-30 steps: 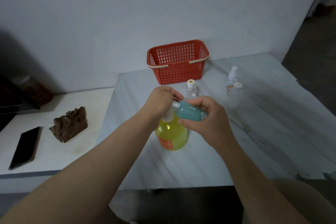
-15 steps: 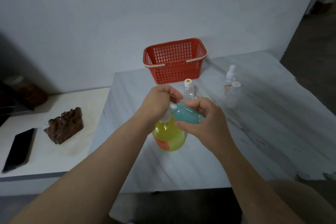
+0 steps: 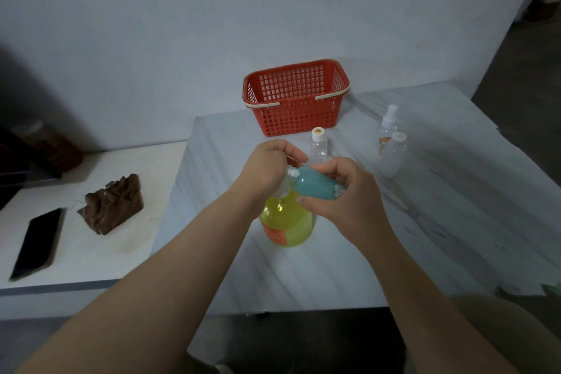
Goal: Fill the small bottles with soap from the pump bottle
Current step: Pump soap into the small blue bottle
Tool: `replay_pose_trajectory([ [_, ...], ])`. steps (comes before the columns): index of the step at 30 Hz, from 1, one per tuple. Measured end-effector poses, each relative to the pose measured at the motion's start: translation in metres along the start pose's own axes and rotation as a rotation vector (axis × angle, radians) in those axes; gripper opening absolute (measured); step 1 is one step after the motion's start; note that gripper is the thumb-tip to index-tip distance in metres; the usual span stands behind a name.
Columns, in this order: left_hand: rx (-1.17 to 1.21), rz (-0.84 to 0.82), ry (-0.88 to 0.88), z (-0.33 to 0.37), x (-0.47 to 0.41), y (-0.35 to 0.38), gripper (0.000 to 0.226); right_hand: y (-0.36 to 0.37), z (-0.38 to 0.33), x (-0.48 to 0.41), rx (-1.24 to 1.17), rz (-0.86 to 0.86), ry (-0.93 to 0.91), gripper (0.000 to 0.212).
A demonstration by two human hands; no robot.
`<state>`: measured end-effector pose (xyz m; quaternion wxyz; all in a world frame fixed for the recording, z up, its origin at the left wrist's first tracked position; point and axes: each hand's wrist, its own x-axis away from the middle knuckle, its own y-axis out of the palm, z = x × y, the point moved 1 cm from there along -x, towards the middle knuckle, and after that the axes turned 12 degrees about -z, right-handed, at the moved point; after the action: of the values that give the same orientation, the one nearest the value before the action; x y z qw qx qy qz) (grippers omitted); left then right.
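Left hand (image 3: 267, 167) curled down over the pump head of the yellow pump bottle (image 3: 287, 222), which stands on the marble table (image 3: 425, 222). Right hand (image 3: 343, 194) pinches the teal small bottle (image 3: 315, 187), tilted sideways, neck touching the pump at left. Three clear bottles (image 3: 391, 149) stand further back, right of the grip, near the red basket (image 3: 296, 97).

Counts, located relative to the one red plastic lattice basket (image 3: 296, 97): one yellow-filled pump bottle with orange label (image 3: 287, 223) in front of it; one small teal bottle (image 3: 315, 188), held tilted above that pump bottle; three small clear plastic bottles, one (image 3: 318, 146) directly before the basket, two ( (image 3: 388, 124), (image 3: 394, 155)) to its right; two hands ( (image 3: 267, 168), (image 3: 343, 200)); one black phone (image 3: 38, 243) and one brown lump (image 3: 112, 205), far left.
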<state>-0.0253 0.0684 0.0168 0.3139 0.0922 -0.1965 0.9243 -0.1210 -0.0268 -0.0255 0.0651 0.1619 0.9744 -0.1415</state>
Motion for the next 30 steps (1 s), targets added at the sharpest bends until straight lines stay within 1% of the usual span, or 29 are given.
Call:
replay_pose_trajectory([
  [6,0.01,-0.035,0.002,0.01,0.006,-0.003,0.037,-0.003,-0.003,0.0,-0.01,-0.004,-0.021,0.041],
  [11,0.102,-0.095,0.014,0.018,0.012,-0.006,0.028,-0.002,-0.003,-0.001,0.012,0.008,-0.024,0.043],
  [15,0.176,-0.083,-0.023,0.018,0.011,-0.007,0.024,-0.003,-0.002,-0.003,-0.001,-0.005,-0.026,0.043],
  [21,0.246,-0.05,-0.109,0.007,0.011,-0.005,0.025,-0.002,-0.002,-0.003,-0.015,-0.024,-0.031,0.039],
  [24,0.2,-0.029,-0.091,0.003,0.009,-0.004,0.027,-0.003,-0.001,-0.004,-0.028,-0.023,-0.026,0.04],
  [28,0.077,0.065,0.0,-0.002,0.004,-0.002,0.036,-0.002,-0.003,-0.003,-0.025,-0.015,-0.039,0.043],
  [30,0.029,0.08,0.029,-0.004,0.001,-0.001,0.038,-0.001,-0.001,-0.003,-0.027,-0.013,-0.036,0.043],
])
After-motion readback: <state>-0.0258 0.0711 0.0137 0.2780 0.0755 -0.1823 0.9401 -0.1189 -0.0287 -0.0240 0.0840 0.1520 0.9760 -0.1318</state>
